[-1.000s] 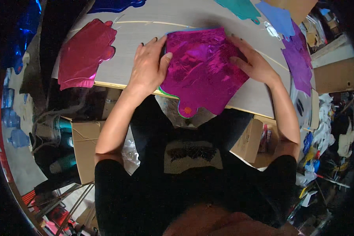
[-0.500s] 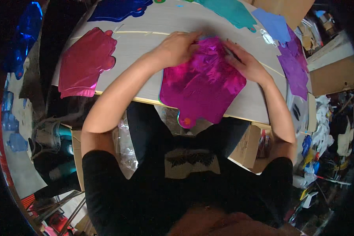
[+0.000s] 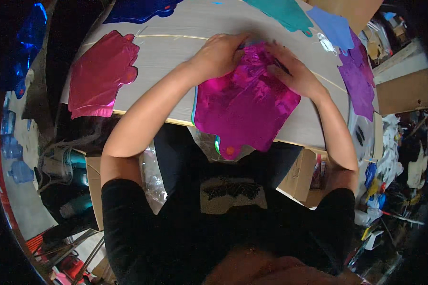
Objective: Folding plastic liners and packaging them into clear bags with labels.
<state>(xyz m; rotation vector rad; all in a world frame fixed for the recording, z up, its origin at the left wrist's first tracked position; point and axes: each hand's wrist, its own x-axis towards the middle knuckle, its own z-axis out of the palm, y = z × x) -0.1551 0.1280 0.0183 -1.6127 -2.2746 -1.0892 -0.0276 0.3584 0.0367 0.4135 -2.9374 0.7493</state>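
A flat magenta foil balloon (image 3: pixel 245 111) lies in front of me on the table, its lobed near end hanging over the front edge. A red spot (image 3: pixel 230 150) marks one lobe, and a bluish rim shows along its left side. At its narrow far end the foil is wrinkled and drawn together. There my left hand (image 3: pixel 221 54) grips the left corner, thumb on top and fingers curled. On the right corner rests my right hand (image 3: pixel 294 73), thumb apart from the fingers, whose tips are smeared by motion. What lies between the fingertips is hard to see.
Pink-red foil pieces (image 3: pixel 100 76) lie on the table's left, dark blue ones (image 3: pixel 142 10) far left, teal ones (image 3: pixel 283 14) at the back. Light blue (image 3: pixel 332 26) and purple pieces (image 3: pixel 356 80) lie right. Cardboard boxes (image 3: pixel 297 175) stand below; blue foil (image 3: pixel 31 47) hangs at left.
The magenta balloon has slid slightly toward me, and its lobes hang a little lower. Both hands remain at its far end, with the right fingers shifting slightly.
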